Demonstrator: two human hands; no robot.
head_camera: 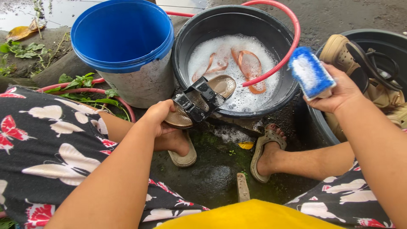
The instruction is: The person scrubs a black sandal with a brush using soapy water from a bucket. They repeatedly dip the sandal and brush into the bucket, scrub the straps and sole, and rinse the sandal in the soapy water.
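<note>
- Over the near rim of the black soapy tub (pixel 182 63), the left hand (pixel 159 116) is curled shut around the heel end of a brown sandal with glossy black straps (pixel 199 99); the sandal's toe end reaches over the rim above the suds.
- Up at the right, the right hand (pixel 339 91) is closed around a blue scrub brush (pixel 311 73), whose white, foamy bristle face is turned up and toward the camera; it is held in the air, well apart from the sandal.
- Just beyond the sandal, two orange flip-flops (pixel 250 68) lie in the foam inside the tub.
- A red hose (pixel 292 38) arcs over the far rim of the tub and dips into the suds beside the flip-flops.
- Touching the tub's left side stands a blue bucket (pixel 123 38), its outside grey and scuffed; whether it holds anything I cannot tell.
- Past the right hand, a second dark tub (pixel 373 36) holds a heap of footwear, with a tan shoe (pixel 339 53) on top at its left rim.
- Below the hands, the person's feet in tan sandals (pixel 265 148) rest on wet, mossy ground (pixel 212 178), one foot under the left hand, the other near the base of the soapy tub.
- Nearest the camera are a black butterfly-print garment (pixel 46 140) over the knees and a yellow top (pixel 250 216).
</note>
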